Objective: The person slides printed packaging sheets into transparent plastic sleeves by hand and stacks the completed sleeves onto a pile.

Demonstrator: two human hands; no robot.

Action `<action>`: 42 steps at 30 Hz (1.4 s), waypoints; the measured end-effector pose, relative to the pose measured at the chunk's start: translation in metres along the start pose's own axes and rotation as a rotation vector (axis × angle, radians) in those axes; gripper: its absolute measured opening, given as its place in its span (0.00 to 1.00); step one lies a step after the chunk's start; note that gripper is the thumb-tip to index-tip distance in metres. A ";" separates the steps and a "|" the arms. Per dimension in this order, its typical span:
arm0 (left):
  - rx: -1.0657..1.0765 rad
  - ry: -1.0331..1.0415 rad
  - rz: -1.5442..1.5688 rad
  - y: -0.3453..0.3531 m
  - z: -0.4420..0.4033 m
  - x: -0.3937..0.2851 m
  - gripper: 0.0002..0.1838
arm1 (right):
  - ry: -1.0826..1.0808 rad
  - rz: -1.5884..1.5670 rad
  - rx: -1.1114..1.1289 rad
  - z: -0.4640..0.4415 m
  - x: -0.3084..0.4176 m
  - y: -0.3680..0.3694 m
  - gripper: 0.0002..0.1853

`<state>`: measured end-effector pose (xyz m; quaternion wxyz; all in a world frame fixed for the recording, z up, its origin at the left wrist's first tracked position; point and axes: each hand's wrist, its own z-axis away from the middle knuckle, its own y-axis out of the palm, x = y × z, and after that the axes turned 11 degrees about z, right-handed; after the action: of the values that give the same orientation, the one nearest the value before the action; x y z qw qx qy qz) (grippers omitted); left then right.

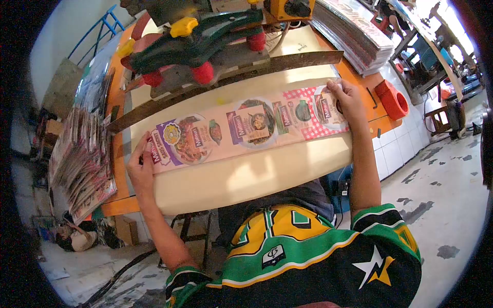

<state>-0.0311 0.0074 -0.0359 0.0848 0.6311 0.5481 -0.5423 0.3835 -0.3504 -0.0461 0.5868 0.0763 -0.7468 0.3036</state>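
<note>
A long printed plastic packaging sheet [221, 136] with pictures of food plates and a red checked pattern lies across a cream padded board [246, 179] in front of me. At its left end, my left hand [139, 161] has the edge between thumb and fingers. My right hand [349, 100] pinches the upper right corner of the same sheet. Just beyond the sheet, a straight metal bar [287, 61] runs across the board, below a dark green machine part [200, 38] with red feet and yellow knobs.
Stacks of similar printed sheets stand at left [84, 159] and at the back right [354, 38]. A red ring-shaped object [391, 100] and a black hex key [372, 97] lie on the orange table [377, 123] at right. Another person [82, 237] is low at left.
</note>
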 end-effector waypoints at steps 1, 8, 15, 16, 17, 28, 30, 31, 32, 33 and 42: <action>0.006 -0.002 0.002 0.002 0.000 0.002 0.19 | 0.006 0.002 -0.003 0.002 0.002 0.001 0.16; 0.005 -0.026 -0.066 0.006 -0.006 0.001 0.19 | 0.004 0.033 -0.014 0.004 0.008 0.002 0.18; 0.027 -0.016 -0.101 0.006 -0.009 0.002 0.18 | -0.034 0.265 -0.088 0.003 0.007 0.001 0.21; 0.031 -0.015 -0.099 0.006 -0.008 0.003 0.18 | -0.031 0.267 -0.091 0.002 0.005 -0.001 0.21; 0.016 -0.029 -0.097 0.005 -0.007 0.005 0.18 | -0.007 0.293 -0.055 0.000 0.004 -0.003 0.19; -0.126 -0.127 -0.118 0.011 0.001 0.002 0.18 | -0.088 -0.010 -0.070 0.003 -0.005 -0.008 0.21; -0.129 -0.131 -0.163 0.012 0.003 -0.005 0.18 | -0.087 0.082 0.006 0.008 0.000 -0.009 0.21; -0.127 -0.127 -0.162 0.013 0.004 -0.004 0.18 | -0.087 0.081 0.001 0.010 -0.001 -0.010 0.21; -0.133 -0.116 -0.124 0.012 0.005 -0.002 0.18 | -0.102 0.072 -0.006 0.011 -0.002 -0.010 0.20; -0.138 -0.106 -0.087 0.009 0.005 -0.001 0.19 | -0.117 0.063 -0.013 0.012 0.000 -0.008 0.19; -0.155 -0.076 -0.058 0.008 0.019 0.002 0.20 | -0.087 0.097 -0.101 0.017 -0.012 -0.019 0.13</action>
<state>-0.0368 -0.0080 -0.0491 0.1382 0.5854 0.6030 -0.5241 0.3815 -0.3775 -0.0527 0.5416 0.0231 -0.7887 0.2900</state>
